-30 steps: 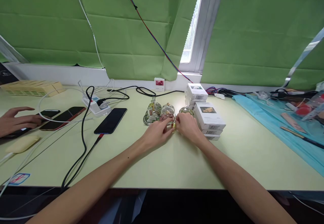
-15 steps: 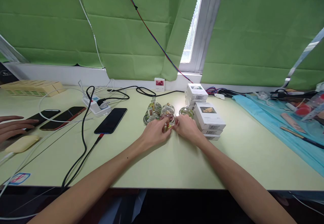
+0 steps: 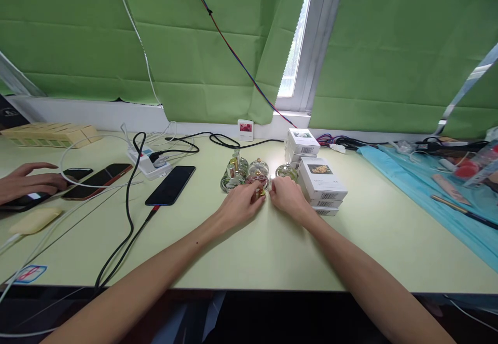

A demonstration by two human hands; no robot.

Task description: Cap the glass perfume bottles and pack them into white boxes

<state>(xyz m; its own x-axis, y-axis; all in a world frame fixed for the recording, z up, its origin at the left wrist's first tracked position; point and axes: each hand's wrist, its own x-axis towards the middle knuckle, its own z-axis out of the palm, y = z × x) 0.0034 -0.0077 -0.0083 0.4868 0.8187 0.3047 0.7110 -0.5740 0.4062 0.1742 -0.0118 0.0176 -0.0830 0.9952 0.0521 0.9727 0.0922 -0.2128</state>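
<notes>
My left hand is closed around a small glass bottle with a gold top, at the front of a cluster of round glass bottles. Just to its right, my right hand has its fingers curled together; whether anything is between them is hidden. Behind my right hand stands another round glass bottle. White boxes with flower pictures are stacked beside it, and a second stack rises behind them.
A black phone, a power strip and loose cables lie on the left. Another person's hand touches a phone at the far left. Blue plastic sheeting with assorted items covers the right side. One small box stands at the back.
My right hand has moved slightly right, widening the gap from my left hand. The other person's hand has come further in over the phone.
</notes>
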